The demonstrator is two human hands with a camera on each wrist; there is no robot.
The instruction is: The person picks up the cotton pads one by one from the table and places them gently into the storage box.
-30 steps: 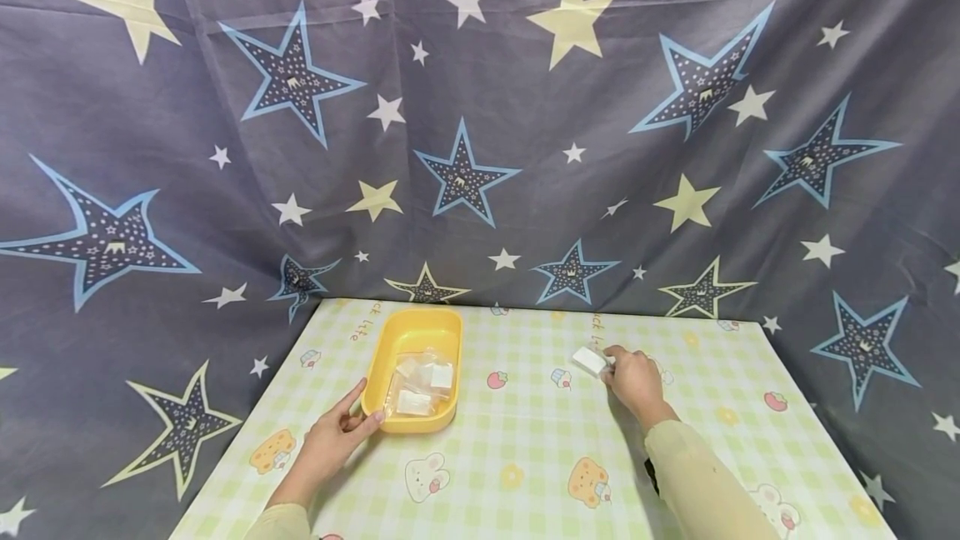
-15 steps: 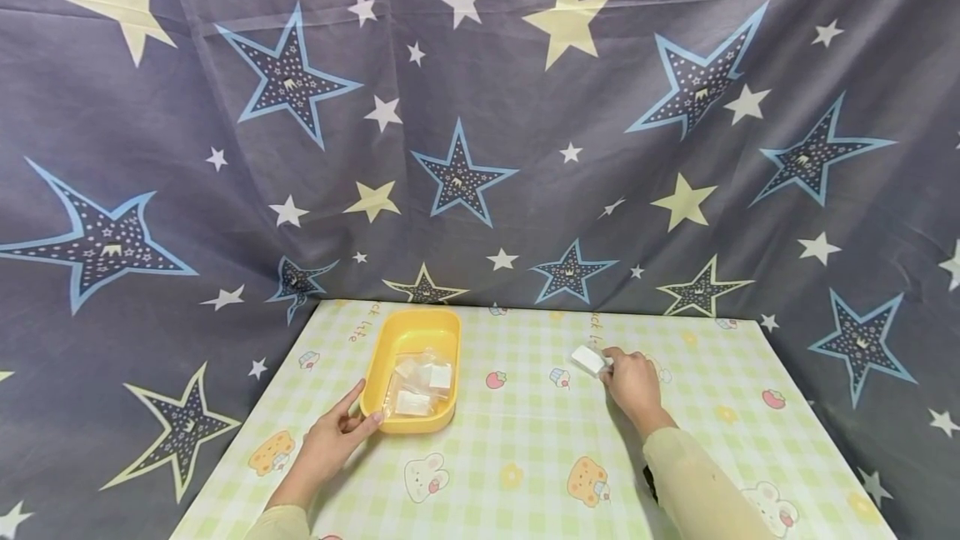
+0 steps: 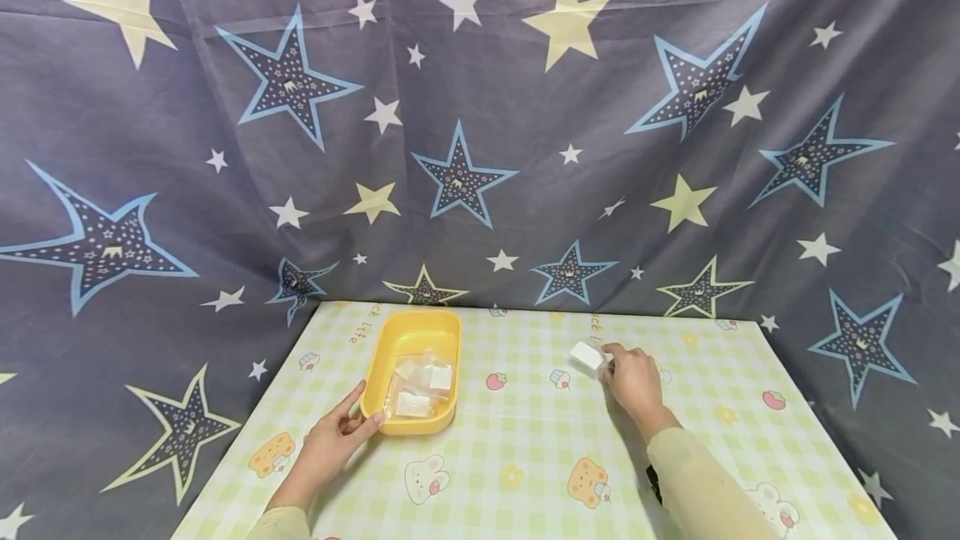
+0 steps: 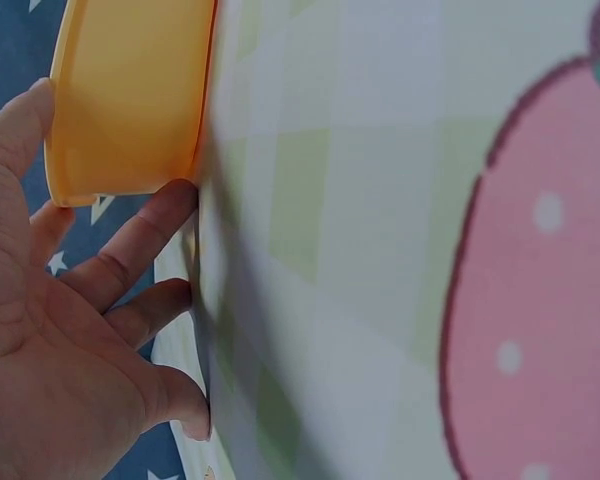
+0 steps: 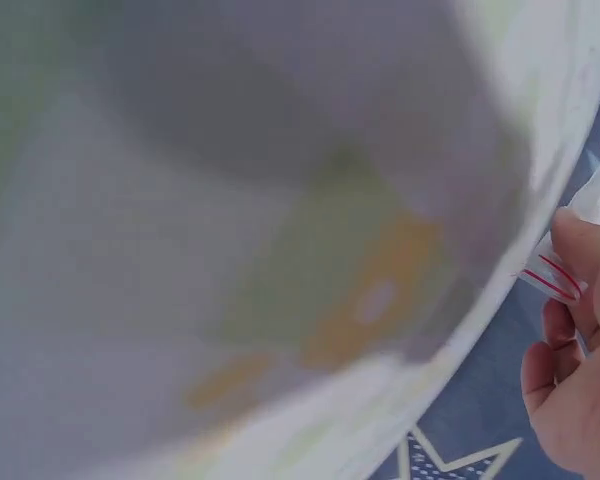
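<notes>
At the left of the head view stands a yellow plastic bin (image 3: 408,425), with several small clear bags (image 3: 414,404) holding white contents inside. My left hand (image 3: 333,444) holds its near left corner, thumb at the front rim and index finger along the left side. In the left wrist view other fingertips reach the bin's base and the tablecloth. Over on the right, my right hand (image 3: 633,380) pinches a small zip-lock bag (image 3: 587,357) with a white block in it. The right wrist view shows the bag's red seal lines between thumb and fingers.
A green-and-white checked tablecloth (image 3: 517,432) with cartoon prints covers the table. Behind it and at both sides hangs a dark curtain (image 3: 487,90) with a star pattern. The table's back edge meets the curtain.
The zip-lock bag in my right hand has tilted and shifted very slightly. My left hand and the bin have stayed in place.
</notes>
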